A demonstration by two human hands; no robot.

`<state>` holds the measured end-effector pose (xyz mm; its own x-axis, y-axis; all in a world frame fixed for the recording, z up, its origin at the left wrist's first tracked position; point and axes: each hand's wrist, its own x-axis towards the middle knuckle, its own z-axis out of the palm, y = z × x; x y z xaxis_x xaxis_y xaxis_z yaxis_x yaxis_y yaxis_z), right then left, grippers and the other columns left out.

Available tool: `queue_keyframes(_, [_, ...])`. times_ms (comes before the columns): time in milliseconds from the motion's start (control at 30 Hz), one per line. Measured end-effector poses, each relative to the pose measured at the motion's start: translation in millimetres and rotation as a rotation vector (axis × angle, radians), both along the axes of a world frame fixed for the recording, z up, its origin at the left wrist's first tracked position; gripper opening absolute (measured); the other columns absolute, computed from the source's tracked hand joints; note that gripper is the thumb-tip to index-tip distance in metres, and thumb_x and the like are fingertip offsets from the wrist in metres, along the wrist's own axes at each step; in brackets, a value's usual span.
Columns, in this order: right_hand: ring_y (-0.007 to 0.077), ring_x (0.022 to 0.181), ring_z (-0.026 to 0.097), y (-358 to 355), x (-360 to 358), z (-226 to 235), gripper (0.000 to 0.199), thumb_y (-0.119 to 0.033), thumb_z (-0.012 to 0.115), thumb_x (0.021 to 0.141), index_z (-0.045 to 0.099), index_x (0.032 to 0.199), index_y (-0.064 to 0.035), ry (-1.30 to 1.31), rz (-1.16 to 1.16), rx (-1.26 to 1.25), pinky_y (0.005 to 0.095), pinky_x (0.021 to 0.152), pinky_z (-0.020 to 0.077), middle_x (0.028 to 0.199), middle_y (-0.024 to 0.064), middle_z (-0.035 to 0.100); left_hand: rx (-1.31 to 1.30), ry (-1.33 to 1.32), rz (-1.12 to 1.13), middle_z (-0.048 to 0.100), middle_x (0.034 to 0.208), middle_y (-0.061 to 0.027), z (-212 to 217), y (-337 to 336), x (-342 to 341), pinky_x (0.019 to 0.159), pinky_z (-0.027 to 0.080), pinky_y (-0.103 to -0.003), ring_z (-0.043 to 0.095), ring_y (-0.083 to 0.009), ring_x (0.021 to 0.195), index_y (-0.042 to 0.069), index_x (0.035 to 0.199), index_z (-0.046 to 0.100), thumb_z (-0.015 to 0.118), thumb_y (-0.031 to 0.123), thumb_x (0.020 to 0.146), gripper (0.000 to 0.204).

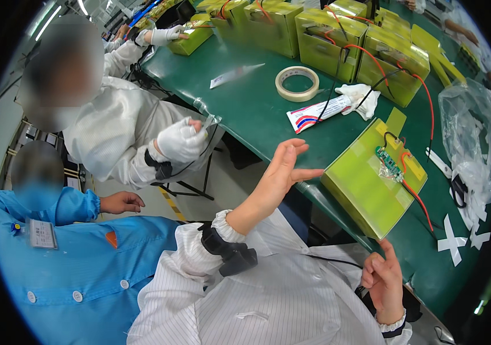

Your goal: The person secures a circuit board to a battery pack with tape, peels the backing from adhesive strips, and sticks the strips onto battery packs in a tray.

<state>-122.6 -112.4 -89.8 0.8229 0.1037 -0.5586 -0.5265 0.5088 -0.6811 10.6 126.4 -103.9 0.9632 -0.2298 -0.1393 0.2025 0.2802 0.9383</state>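
A battery pack in yellow-green wrap rests at the table's near edge. On its top sits a small green circuit board with red and black wires and a bit of clear film. My left hand is open and empty, fingers stretched, one fingertip at or very near the pack's left corner. At the pack's near corner, my right hand holds its index finger out, the other fingers bent, nothing in them. Whether that fingertip touches the pack I cannot tell.
On the green table lie a masking tape roll, a white tube, a white glove, scissors and crossed white strips. A plastic bag lies right; several wrapped packs stand behind. Two co-workers are at left.
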Motion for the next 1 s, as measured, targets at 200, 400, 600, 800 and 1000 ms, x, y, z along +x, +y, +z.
queue_keyframes(200, [0.0087, 0.05, 0.036, 4.7, 0.7, -4.7, 0.041, -0.01, 0.051, 0.079, 0.032, 0.116, -0.0093, 0.017, -0.066, 0.004, 0.0189, 0.043, 0.028, 0.068, 0.0031, 0.038, -0.051, -0.001, -0.07, 0.029, 0.129, -0.0153, -12.5, -0.1, 1.0, 0.091, 0.035, -0.036, 0.051, -0.0284, 0.103, 0.006, 0.125, 0.024, 0.022, 0.046, 0.091, 0.052])
queue_keyframes(400, [0.0088, 0.05, 0.035, 11.4, 2.0, -3.3, 0.039, -0.008, 0.049, 0.08, 0.033, 0.115, -0.0116, 0.04, -0.092, 0.031, 0.0187, 0.043, 0.028, 0.07, 0.0034, 0.038, -0.06, -0.023, -0.071, 0.029, 0.129, -0.014, -16.0, 5.9, -3.8, 0.089, 0.035, -0.031, 0.051, -0.0268, 0.105, 0.007, 0.126, 0.024, 0.019, 0.048, 0.09, 0.055])
queue_keyframes(600, [0.0095, 0.051, 0.035, 9.8, -0.9, 2.2, 0.041, -0.008, 0.049, 0.08, 0.033, 0.117, -0.012, 0.021, -0.1, 0.007, 0.0187, 0.044, 0.0284, 0.071, 0.0041, 0.038, -0.043, -0.09, -0.147, 0.03, 0.125, -0.0187, -18.3, -2.2, 0.8, 0.089, 0.036, -0.03, 0.054, -0.0273, 0.099, 0.005, 0.127, 0.021, 0.021, 0.049, 0.089, 0.058])
queue_keyframes(800, [0.0084, 0.051, 0.038, -19.1, 16.3, 29.1, 0.049, -0.008, 0.053, 0.08, 0.03, 0.123, -0.0058, -0.059, 0.064, -0.219, 0.02, 0.043, 0.0277, 0.068, 0.0022, 0.045, 0.018, -0.184, -0.112, 0.043, 0.114, -0.0159, 1.8, 7.3, 25.7, 0.085, 0.04, -0.031, 0.056, -0.0233, 0.093, 0.002, 0.12, 0.032, 0.031, 0.04, 0.091, 0.047])
queue_keyframes(1000, [0.0045, 0.047, 0.031, -11.6, 83.4, 93.0, 0.044, -0.014, 0.052, 0.08, 0.037, 0.12, -0.0042, -0.246, 0.349, -0.548, 0.0187, 0.041, 0.0232, 0.058, -0.0023, 0.039, 0.097, -0.361, -0.344, 0.051, 0.1, -0.0089, 46.6, -39.8, 62.5, 0.078, 0.041, -0.026, 0.053, -0.0138, 0.09, 0.001, 0.101, 0.044, 0.051, 0.008, 0.082, 0.022])
